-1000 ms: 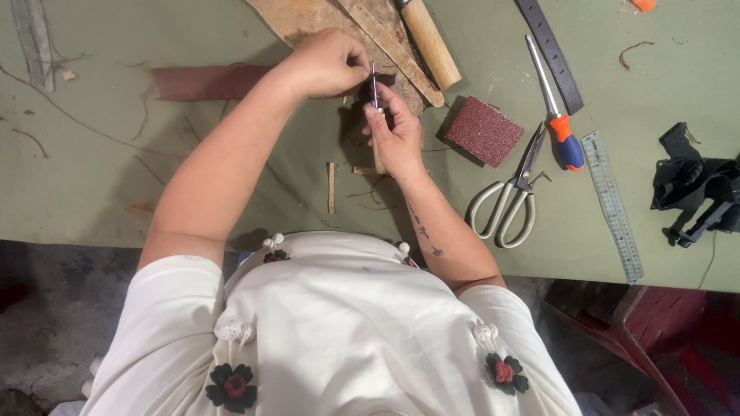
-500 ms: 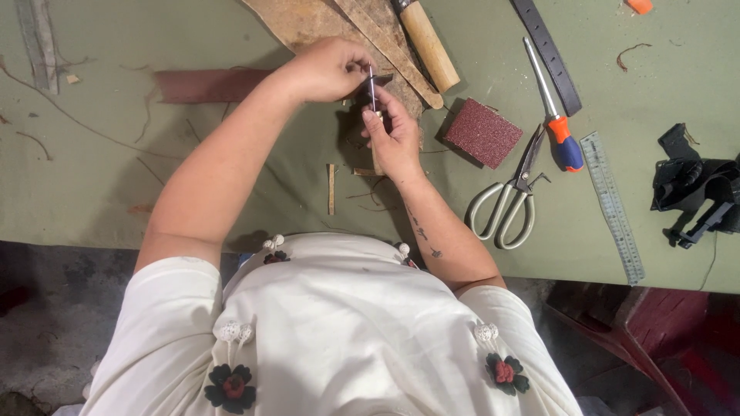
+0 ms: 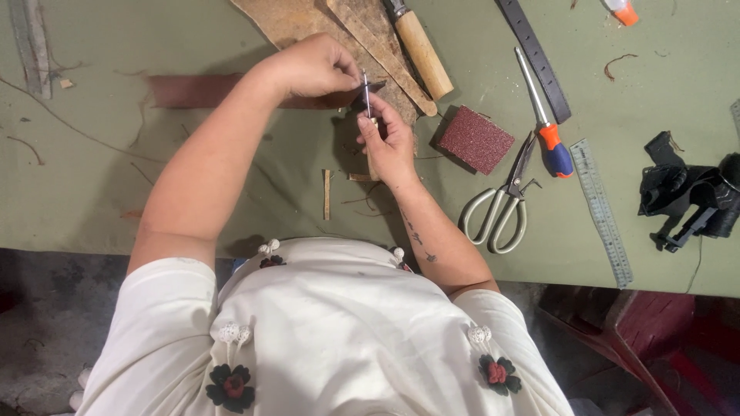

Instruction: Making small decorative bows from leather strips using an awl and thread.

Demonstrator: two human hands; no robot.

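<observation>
Green worktable (image 3: 116, 177), left hand (image 3: 312, 68) and right hand (image 3: 389, 139) pinching thin metal tool (image 3: 367, 91), perhaps an awl, scissors (image 3: 505, 204) nearby

Green worktable (image 3: 154, 169), grey floor (image 3: 46, 323)

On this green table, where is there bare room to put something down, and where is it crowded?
The green table is mostly bare left of the left forearm, with only threads and scraps. A smaller bare patch lies between the steel ruler and the black clamp. It is crowded around the sanding block, scissors, screwdriver and leather pieces.
</observation>
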